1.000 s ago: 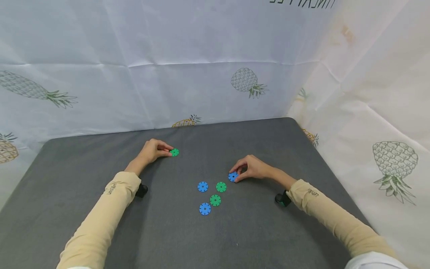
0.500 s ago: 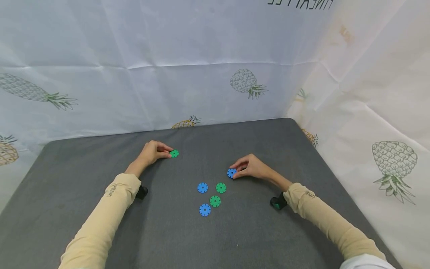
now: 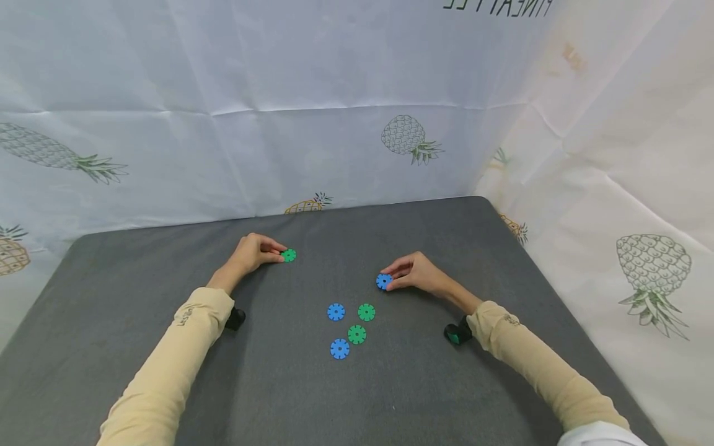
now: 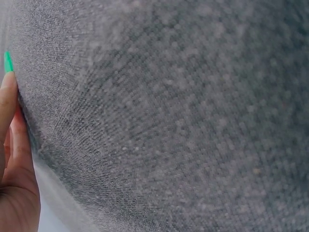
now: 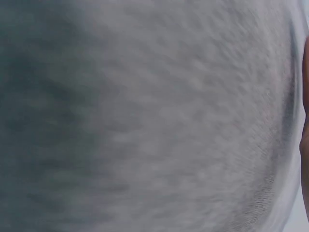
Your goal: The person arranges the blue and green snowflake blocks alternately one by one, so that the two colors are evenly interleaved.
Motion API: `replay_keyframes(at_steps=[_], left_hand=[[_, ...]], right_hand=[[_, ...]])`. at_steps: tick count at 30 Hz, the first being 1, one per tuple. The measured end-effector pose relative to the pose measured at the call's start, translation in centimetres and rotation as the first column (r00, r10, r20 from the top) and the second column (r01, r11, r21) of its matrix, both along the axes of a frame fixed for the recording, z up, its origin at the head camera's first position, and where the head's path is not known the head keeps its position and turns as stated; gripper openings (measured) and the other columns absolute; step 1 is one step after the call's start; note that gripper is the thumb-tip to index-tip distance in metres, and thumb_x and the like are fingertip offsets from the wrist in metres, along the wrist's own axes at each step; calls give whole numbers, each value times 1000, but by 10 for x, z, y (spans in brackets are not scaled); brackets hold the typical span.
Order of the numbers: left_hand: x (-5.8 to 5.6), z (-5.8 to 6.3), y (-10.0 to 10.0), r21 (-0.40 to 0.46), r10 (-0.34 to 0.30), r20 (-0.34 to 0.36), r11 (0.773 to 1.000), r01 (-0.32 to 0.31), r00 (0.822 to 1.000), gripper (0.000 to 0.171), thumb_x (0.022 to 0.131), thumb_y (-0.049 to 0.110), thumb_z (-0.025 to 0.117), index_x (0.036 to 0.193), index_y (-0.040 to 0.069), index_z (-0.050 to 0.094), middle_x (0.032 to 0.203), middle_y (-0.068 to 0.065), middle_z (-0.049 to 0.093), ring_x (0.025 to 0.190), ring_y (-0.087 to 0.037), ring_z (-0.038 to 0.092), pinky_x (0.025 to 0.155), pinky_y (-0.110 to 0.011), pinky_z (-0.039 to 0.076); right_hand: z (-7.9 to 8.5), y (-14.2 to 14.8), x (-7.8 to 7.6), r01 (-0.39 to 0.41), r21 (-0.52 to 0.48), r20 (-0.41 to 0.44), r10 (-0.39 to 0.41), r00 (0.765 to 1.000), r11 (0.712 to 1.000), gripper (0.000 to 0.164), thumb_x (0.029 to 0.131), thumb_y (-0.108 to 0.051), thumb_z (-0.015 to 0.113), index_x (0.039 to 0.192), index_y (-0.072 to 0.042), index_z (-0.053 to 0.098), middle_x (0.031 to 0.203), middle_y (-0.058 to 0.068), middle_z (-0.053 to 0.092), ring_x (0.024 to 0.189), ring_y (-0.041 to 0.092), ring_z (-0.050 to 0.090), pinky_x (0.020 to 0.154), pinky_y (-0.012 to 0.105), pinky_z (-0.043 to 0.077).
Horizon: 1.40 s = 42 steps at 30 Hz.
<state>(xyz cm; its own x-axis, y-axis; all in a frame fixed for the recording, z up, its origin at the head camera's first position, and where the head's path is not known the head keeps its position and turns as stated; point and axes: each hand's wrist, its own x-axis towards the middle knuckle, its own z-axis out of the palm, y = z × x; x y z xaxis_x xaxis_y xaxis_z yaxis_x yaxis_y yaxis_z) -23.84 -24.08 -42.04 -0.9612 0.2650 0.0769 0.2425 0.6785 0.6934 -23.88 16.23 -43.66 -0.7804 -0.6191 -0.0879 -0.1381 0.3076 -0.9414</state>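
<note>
"Where's the gap?"
"Between the green disc (image 3: 289, 255) in the left hand (image 3: 252, 253) and the blue disc (image 3: 383, 282) in the right hand (image 3: 421, 274), over bare cloth (image 3: 331, 266)."
"And closer in?"
"Four loose discs (image 3: 357, 334) block the middle; cloth runs free either side, up to the wrist cameras (image 3: 235, 319). Clearance beneath the right one is hard to judge."

there are three green discs (image 3: 360, 335), three blue discs (image 3: 336, 349).

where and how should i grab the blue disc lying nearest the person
Probably best: take the blue disc by its notched near and far rim, coming from above left; it lies flat on the grey table, and a green disc crowds its right side.
</note>
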Motion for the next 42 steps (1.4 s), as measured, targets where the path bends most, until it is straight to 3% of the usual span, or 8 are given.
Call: replay_keyframes(at_steps=[9, 22, 29, 35, 42], left_hand=[[-1, -1, 3, -54, 47, 42, 998, -45, 998, 22, 81, 8, 77, 101, -1, 75, 95, -16, 72, 90, -29, 67, 79, -43, 51], [-1, 5, 5, -62, 62, 63, 996, -58, 996, 23, 82, 7, 75, 104, -2, 74, 96, -16, 72, 89, -31, 66, 79, -43, 51], [-2, 3, 5, -50, 58, 39, 997, -56, 998, 22, 81, 6, 77, 102, 0, 75, 94, -14, 73, 88, -26, 68, 78, -39, 52], [1, 7, 8, -57, 62, 62, 997, -59, 996, 24, 82, 7, 75, 104, -3, 73, 98, -18, 71, 91, -31, 67, 81, -44, 51], [1, 3, 6, -59, 70, 62, 996, -66, 996, 23, 81, 6, 76, 103, -2, 74, 94, -17, 72, 88, -30, 67, 79, -44, 52]], right_hand=[[0, -8, -14, -19, -35, 8, 19, 1000, 999, 31, 76, -2, 79, 104, 7, 71, 105, 16, 70, 89, 16, 69, 76, 31, 55], [1, -27, -27, 35, -177, 56, -25, 998, 984, 29, 77, 3, 77, 103, 11, 69, 96, 11, 73, 84, 16, 70, 75, 32, 55], [1, -39, -32, 65, -195, 96, -47, 994, 979, 26, 77, 8, 75, 101, 13, 68, 96, 11, 73, 83, 16, 70, 75, 32, 56], [-2, -45, -38, 64, -208, 121, -39, 992, 976, 24, 78, 9, 74, 101, 11, 69, 95, 10, 73, 84, 17, 70, 76, 34, 56], [-3, -53, -43, 69, -215, 146, -38, 989, 974, 28, 80, 9, 72, 107, 13, 66, 92, 10, 72, 82, 16, 70, 76, 33, 56]])
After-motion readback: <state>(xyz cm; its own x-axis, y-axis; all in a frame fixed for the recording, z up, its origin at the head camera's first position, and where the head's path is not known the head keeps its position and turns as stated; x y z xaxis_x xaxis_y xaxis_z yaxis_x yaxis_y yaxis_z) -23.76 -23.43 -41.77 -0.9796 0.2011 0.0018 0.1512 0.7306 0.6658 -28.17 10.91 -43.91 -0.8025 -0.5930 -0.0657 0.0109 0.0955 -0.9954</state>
